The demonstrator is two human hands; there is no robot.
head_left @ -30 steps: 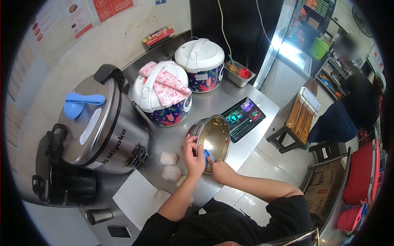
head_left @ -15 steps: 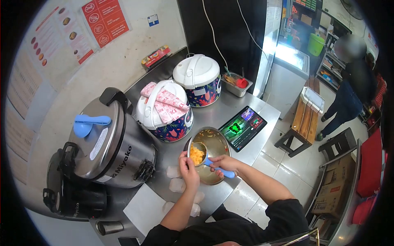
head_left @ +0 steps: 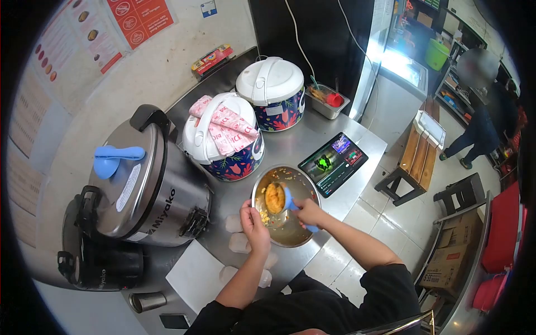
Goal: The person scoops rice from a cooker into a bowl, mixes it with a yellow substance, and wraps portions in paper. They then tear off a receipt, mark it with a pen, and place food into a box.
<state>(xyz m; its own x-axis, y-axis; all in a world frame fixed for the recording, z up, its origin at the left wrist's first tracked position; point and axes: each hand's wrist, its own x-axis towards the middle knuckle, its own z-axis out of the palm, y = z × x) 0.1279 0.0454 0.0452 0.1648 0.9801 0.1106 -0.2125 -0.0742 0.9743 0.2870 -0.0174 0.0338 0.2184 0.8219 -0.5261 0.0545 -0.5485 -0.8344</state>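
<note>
My right hand [head_left: 309, 213] is closed round the handle of a blue scoop [head_left: 287, 202] whose cup holds orange-yellow food [head_left: 274, 198]. The cup is over the inside of a round metal bowl [head_left: 290, 237], which has food bits on its wall and bottom. At the bowl's left rim is my left hand [head_left: 254, 226], with its fingers against the edge; whether they pinch anything small is hidden. Several small clear plastic cups or packets [head_left: 239, 243] lie on the metal table beside and below my left wrist.
Two patterned rice cookers [head_left: 226, 139] [head_left: 273, 95], a big Miyako cooker [head_left: 162, 195] and a white board [head_left: 198, 273] stand around. A lit tablet [head_left: 334, 163] lies right of the bowl; a metal tray [head_left: 329, 106] is behind. A person [head_left: 483, 123] stands beyond a wooden bench [head_left: 416, 156].
The scoop has moved away from my left hand to over the bowl, its cup turned. My left hand is now at the bowl's rim. The view has shifted slightly.
</note>
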